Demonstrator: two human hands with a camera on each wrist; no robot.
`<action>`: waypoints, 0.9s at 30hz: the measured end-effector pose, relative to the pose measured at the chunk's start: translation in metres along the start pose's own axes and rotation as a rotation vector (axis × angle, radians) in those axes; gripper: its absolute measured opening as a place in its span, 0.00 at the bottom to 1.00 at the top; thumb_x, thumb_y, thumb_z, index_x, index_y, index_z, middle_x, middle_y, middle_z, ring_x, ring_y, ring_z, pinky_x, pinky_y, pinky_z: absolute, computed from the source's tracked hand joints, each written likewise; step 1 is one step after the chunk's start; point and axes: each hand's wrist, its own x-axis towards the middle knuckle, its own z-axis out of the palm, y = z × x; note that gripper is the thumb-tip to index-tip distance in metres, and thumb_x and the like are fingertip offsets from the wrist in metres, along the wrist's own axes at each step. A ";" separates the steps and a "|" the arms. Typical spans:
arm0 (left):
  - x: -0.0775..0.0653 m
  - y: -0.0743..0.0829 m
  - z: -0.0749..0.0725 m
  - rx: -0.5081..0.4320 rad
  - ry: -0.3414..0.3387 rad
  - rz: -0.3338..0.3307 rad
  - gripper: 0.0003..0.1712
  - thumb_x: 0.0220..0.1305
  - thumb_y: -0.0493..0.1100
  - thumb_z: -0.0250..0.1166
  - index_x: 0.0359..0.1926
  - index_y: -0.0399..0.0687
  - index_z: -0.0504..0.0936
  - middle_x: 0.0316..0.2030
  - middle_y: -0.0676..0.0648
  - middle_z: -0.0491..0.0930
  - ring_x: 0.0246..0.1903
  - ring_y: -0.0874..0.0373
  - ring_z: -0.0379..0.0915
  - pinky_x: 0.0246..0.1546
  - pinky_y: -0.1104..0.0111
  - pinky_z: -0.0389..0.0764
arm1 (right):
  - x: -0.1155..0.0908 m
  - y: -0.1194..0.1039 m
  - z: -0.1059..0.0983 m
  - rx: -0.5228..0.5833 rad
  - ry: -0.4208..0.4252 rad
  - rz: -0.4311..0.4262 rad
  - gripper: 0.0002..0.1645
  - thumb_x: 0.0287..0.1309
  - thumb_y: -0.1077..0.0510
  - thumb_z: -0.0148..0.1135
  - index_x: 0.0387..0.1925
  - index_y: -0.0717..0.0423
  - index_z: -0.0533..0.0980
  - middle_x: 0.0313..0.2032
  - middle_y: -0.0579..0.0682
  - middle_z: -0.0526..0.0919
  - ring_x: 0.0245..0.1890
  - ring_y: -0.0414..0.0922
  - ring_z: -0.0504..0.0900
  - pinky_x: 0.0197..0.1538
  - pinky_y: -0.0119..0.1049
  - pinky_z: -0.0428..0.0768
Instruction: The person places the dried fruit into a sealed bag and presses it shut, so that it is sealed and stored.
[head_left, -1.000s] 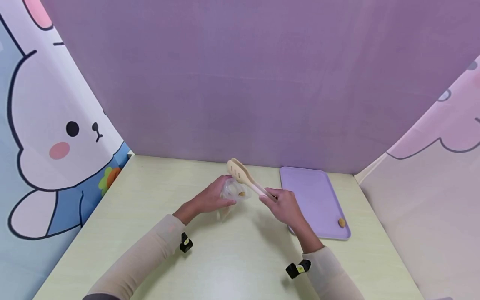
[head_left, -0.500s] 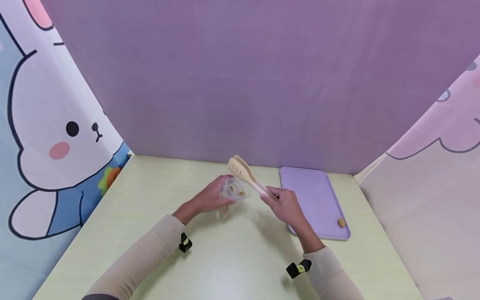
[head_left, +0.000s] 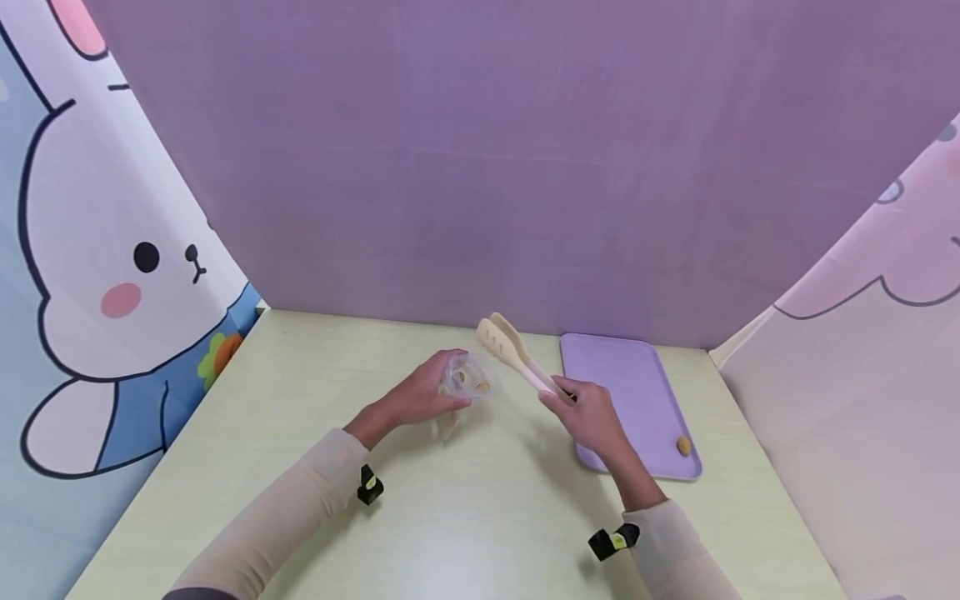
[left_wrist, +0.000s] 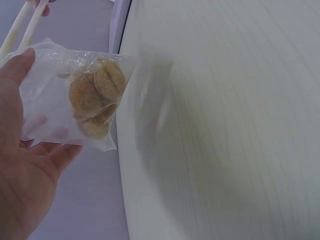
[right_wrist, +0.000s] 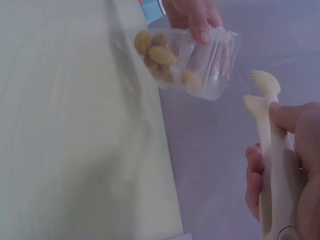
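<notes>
My left hand [head_left: 422,393] holds a clear plastic bag [left_wrist: 42,95] by its side, thumb on one face and fingers on the other, above the table. Several tan, wrinkled, walnut-like pieces [left_wrist: 97,90] lie at the bag's bottom, and one piece [right_wrist: 191,80] sits higher, nearer the mouth. My right hand [head_left: 588,414] grips cream-coloured tongs [head_left: 508,346] with slotted heads. The tong heads stand slightly apart with nothing between them, just right of the bag's mouth in the head view. One similar tan piece [head_left: 683,446] lies on the purple tray [head_left: 618,387], near its front right corner.
The tray lies on the right part of the pale wooden table [head_left: 450,533], behind and beside my right hand. A purple panel [head_left: 480,167] rises along the table's back edge. Printed cloths with cartoon figures hang at the left and right sides.
My right hand has moved the tongs to the right, away from over the bag's mouth. A second piece now shows inside the bag in the head view. My left hand has stayed put.
</notes>
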 end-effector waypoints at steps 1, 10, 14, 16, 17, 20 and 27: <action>0.000 0.000 0.000 -0.002 -0.001 0.004 0.47 0.60 0.47 0.74 0.76 0.46 0.60 0.60 0.46 0.73 0.53 0.54 0.72 0.57 0.56 0.76 | -0.001 0.002 -0.001 0.002 -0.003 0.009 0.24 0.62 0.48 0.69 0.56 0.56 0.84 0.23 0.48 0.81 0.23 0.41 0.70 0.28 0.33 0.70; 0.000 0.001 0.000 0.027 0.007 0.010 0.48 0.61 0.49 0.73 0.76 0.46 0.59 0.63 0.45 0.71 0.55 0.53 0.71 0.58 0.54 0.75 | -0.005 0.020 -0.009 -0.016 0.007 0.027 0.24 0.63 0.48 0.69 0.56 0.55 0.84 0.27 0.49 0.84 0.26 0.42 0.72 0.31 0.34 0.71; 0.000 0.002 0.000 0.034 0.007 -0.002 0.48 0.61 0.50 0.73 0.76 0.46 0.59 0.65 0.44 0.70 0.57 0.52 0.71 0.60 0.52 0.74 | -0.008 0.029 -0.012 -0.018 0.021 0.031 0.21 0.63 0.49 0.69 0.53 0.55 0.85 0.25 0.47 0.83 0.24 0.41 0.71 0.28 0.33 0.70; 0.001 0.002 0.000 0.039 0.007 -0.006 0.49 0.60 0.50 0.74 0.76 0.46 0.59 0.66 0.44 0.70 0.58 0.52 0.71 0.61 0.52 0.73 | -0.010 0.034 -0.015 -0.024 0.022 0.032 0.20 0.63 0.49 0.68 0.52 0.54 0.85 0.24 0.47 0.82 0.22 0.40 0.70 0.26 0.32 0.68; 0.000 0.002 0.000 0.041 0.008 -0.006 0.49 0.60 0.50 0.74 0.76 0.46 0.59 0.65 0.44 0.70 0.57 0.52 0.71 0.61 0.52 0.73 | -0.011 0.037 -0.016 -0.030 0.021 0.033 0.20 0.64 0.48 0.68 0.52 0.54 0.85 0.24 0.46 0.81 0.22 0.40 0.69 0.25 0.32 0.68; 0.000 0.002 0.000 0.054 0.011 0.006 0.48 0.60 0.50 0.74 0.76 0.45 0.59 0.64 0.44 0.71 0.56 0.53 0.71 0.60 0.52 0.74 | -0.014 0.043 -0.020 -0.035 0.017 0.039 0.22 0.65 0.47 0.67 0.54 0.54 0.85 0.24 0.47 0.81 0.22 0.40 0.69 0.25 0.32 0.68; 0.000 0.002 0.000 0.056 0.010 0.020 0.48 0.60 0.49 0.73 0.75 0.45 0.60 0.61 0.45 0.73 0.53 0.54 0.72 0.59 0.55 0.75 | -0.021 0.058 -0.030 -0.058 0.031 0.066 0.24 0.65 0.48 0.67 0.56 0.58 0.83 0.25 0.49 0.81 0.24 0.41 0.70 0.28 0.33 0.69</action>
